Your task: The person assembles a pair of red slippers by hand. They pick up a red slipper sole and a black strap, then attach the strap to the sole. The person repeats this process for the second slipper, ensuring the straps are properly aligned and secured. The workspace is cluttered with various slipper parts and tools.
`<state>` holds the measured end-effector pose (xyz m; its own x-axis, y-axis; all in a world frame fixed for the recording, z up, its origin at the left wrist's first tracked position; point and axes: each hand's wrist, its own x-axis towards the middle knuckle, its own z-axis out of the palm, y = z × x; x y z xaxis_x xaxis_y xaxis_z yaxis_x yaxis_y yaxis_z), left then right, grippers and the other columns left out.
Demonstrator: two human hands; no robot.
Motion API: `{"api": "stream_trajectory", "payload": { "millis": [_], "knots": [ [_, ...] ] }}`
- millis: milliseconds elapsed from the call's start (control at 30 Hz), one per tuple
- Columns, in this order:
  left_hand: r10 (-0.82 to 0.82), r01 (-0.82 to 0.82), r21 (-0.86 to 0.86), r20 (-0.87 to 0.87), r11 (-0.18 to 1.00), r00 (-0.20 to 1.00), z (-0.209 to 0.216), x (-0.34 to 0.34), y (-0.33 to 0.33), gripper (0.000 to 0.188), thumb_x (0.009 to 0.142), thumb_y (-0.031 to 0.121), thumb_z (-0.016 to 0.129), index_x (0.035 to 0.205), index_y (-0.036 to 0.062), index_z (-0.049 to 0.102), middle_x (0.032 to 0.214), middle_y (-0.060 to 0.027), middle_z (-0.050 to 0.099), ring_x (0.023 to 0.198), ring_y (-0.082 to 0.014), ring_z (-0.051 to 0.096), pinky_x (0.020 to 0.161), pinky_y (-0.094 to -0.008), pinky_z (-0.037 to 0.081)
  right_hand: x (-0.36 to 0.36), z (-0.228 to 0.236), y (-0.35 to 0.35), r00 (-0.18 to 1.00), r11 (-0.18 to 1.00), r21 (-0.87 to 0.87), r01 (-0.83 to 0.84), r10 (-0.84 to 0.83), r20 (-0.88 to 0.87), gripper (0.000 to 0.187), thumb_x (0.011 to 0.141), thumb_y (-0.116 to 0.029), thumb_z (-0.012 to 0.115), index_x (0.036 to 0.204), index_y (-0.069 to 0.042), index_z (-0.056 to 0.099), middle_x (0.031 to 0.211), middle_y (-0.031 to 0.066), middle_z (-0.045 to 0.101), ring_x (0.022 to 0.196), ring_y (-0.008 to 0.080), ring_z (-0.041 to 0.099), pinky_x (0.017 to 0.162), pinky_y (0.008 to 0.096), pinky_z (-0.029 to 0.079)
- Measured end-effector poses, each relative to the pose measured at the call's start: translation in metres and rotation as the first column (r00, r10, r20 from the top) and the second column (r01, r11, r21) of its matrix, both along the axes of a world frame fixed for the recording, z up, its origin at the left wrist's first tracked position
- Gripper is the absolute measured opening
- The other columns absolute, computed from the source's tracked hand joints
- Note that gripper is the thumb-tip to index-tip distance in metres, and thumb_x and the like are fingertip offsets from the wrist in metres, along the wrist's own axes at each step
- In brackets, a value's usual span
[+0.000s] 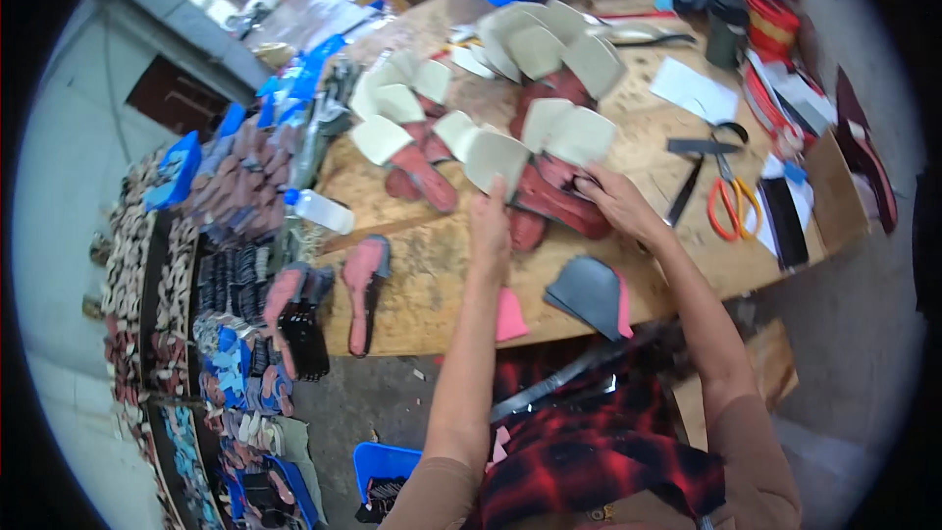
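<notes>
on the light brown wooden table (427, 275), the left hand (488, 226) seems pinched on the lower edge of a cream, round-cornered flat panel (496, 162), apparently to keep its broad side raised; some fingers are hidden. the right hand (618, 201) is half curled at a dark red, flat, sole-shaped piece (557, 201) just beside it, perhaps steadying it, though blur hides whether it grips. beyond, a cluster of overlapping cream panels (540, 51) lies fanned, likely for easy picking; orange-handled metal scissors (729, 183) lie to the right, probably for reach.
</notes>
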<state>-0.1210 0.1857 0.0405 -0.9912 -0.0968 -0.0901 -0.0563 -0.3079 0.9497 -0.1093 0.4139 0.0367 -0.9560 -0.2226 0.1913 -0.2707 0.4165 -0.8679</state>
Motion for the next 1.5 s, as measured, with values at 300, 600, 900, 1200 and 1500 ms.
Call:
{"api": "stream_trajectory", "payload": {
  "millis": [300, 600, 900, 1200, 1500],
  "knots": [
    [-0.005, 0.079, 0.155, -0.429, 0.985, 0.903, 0.057, 0.018, 0.000, 0.034, 0.100, 0.015, 0.056, 0.130, 0.0003, 0.050, 0.123, -0.0067, 0.059, 0.110, -0.0150, 0.056, 0.099, -0.0315, 0.044, -0.004, 0.015, -0.006, 0.993, 0.998, 0.064, -0.023, 0.015, 0.120, 0.027, 0.096, -0.026, 0.051, 0.103, 0.000, 0.053, 0.095, 0.0217, 0.062, 0.091, 0.0355, 0.060, 0.077, 0.0410, 0.045],
    [0.294, -0.208, 0.232, -0.453, 0.950, 0.841, 0.106, 0.118, -0.023, 0.036, 0.101, 0.014, 0.052, 0.133, 0.0008, 0.044, 0.124, -0.0105, 0.057, 0.110, -0.0187, 0.058, 0.097, -0.0350, 0.047, 0.072, 0.052, -0.013, 0.972, 0.887, -0.402, 0.228, -0.228, 0.050, 0.020, 0.095, -0.015, 0.060, 0.109, -0.002, 0.065, 0.072, 0.0011, 0.060, 0.059, 0.0096, 0.052, 0.055, 0.0265, 0.044],
    [-0.065, 0.033, 0.477, 0.051, 0.878, 0.997, 0.048, 0.178, 0.054, 0.025, 0.102, 0.020, 0.051, 0.121, 0.0045, 0.047, 0.109, -0.0067, 0.061, 0.096, -0.0138, 0.063, 0.083, -0.0314, 0.055, 0.171, 0.070, -0.027, 0.895, 0.424, -0.828, 0.366, 0.084, 0.438, 0.018, 0.090, -0.016, 0.069, 0.103, -0.006, 0.062, 0.075, 0.0052, 0.066, 0.044, 0.0056, 0.049, 0.036, 0.0179, 0.031],
    [-0.140, 0.111, 0.420, 0.041, 0.901, 0.989, 0.040, 0.195, 0.074, 0.023, 0.102, 0.020, 0.051, 0.118, 0.0041, 0.046, 0.111, -0.0091, 0.061, 0.099, -0.0147, 0.061, 0.086, -0.0323, 0.052, 0.188, 0.050, -0.021, 0.857, 0.271, -0.840, 0.471, 0.087, 0.509, 0.013, 0.088, -0.015, 0.071, 0.096, -0.008, 0.064, 0.069, 0.0027, 0.062, 0.043, 0.0056, 0.048, 0.034, 0.0178, 0.029],
    [-0.082, 0.065, 0.310, 0.043, 0.949, 0.996, 0.027, 0.196, 0.081, 0.021, 0.102, 0.019, 0.053, 0.116, 0.0041, 0.048, 0.111, -0.0079, 0.061, 0.100, -0.0121, 0.059, 0.089, -0.0305, 0.048, 0.188, 0.035, -0.027, 0.839, 0.201, -0.827, 0.525, 0.042, 0.543, 0.012, 0.085, -0.017, 0.075, 0.089, -0.010, 0.066, 0.065, -0.0010, 0.057, 0.043, 0.0047, 0.045, 0.035, 0.0178, 0.028]
  ]
}}
